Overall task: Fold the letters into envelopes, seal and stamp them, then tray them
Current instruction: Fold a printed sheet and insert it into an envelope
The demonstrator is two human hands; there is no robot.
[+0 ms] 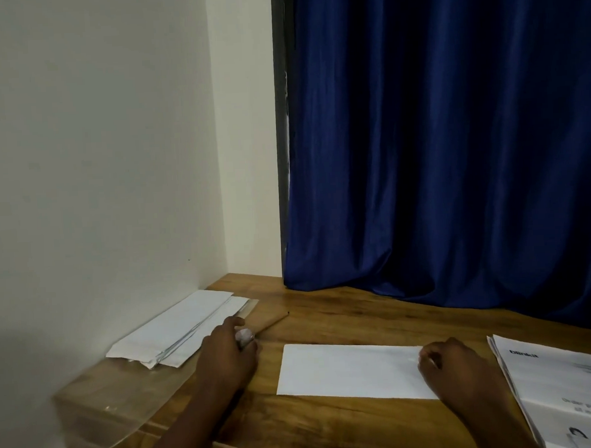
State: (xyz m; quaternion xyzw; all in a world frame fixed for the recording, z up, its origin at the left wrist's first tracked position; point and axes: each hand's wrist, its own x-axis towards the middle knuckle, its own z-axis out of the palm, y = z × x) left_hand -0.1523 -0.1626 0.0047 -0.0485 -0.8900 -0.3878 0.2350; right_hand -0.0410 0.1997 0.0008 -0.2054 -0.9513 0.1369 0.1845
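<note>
Both forearms reached in; left hand (227, 354) gripped a small pale object (244, 336); right hand (461, 369), fingers curled, pinned the envelope (349, 370); easing off might let it skid.

— What is this person wearing on the arms?

— Nothing that shows. Both forearms come up from the bottom edge bare, with no sleeve or cuff as far back as they can be seen.

— Any watch, ring, bracelet?

— None that I can make out on the left hand (227, 354) or the right hand (459, 366). The light is dim and the fingers blur a little, so small details like nails can't be told.
</note>
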